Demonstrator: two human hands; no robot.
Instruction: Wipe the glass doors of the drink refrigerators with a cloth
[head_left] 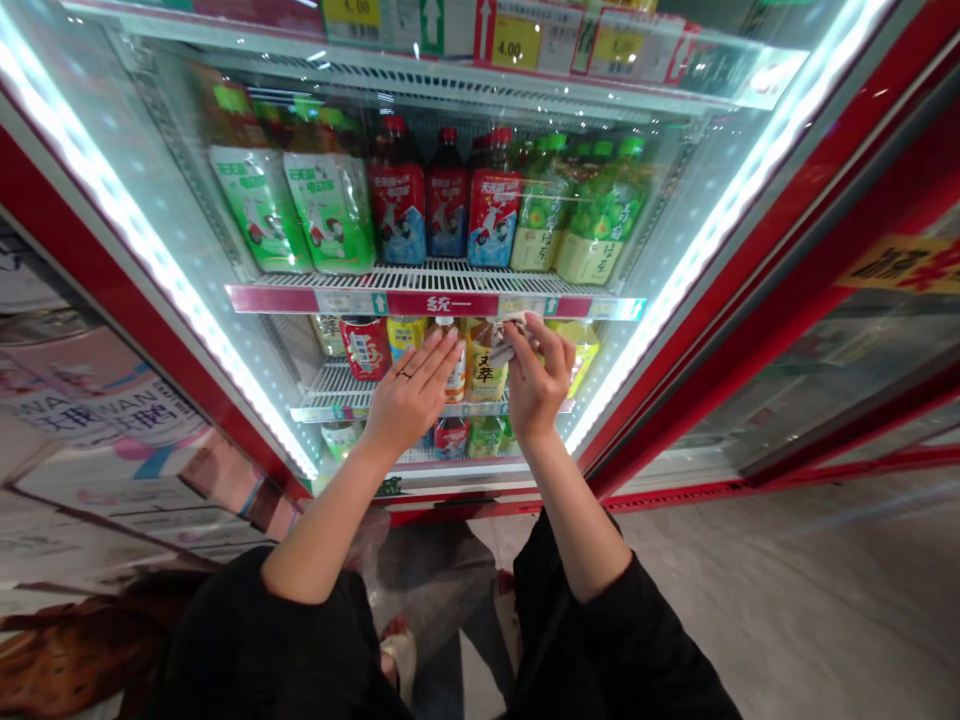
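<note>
My left hand reaches in front of the second shelf, fingers straight and side by side, a ring on one of them. Its fingertips overlap a white-capped bottle; I cannot tell whether they touch it. Just to the right, my right hand pinches a crumpled whitish cloth between thumb and fingers. The cloth is below the maroon shelf label strip and partly covers a yellowish drink bottle. Behind that hand stands a yellow package, partly hidden.
Bright light strips run down both sides of the red-framed drinks cooler. On the upper shelf stand green-labelled bottles, red-labelled bottles and green tea bottles. Stacked cartons stand at left, above a brown bag.
</note>
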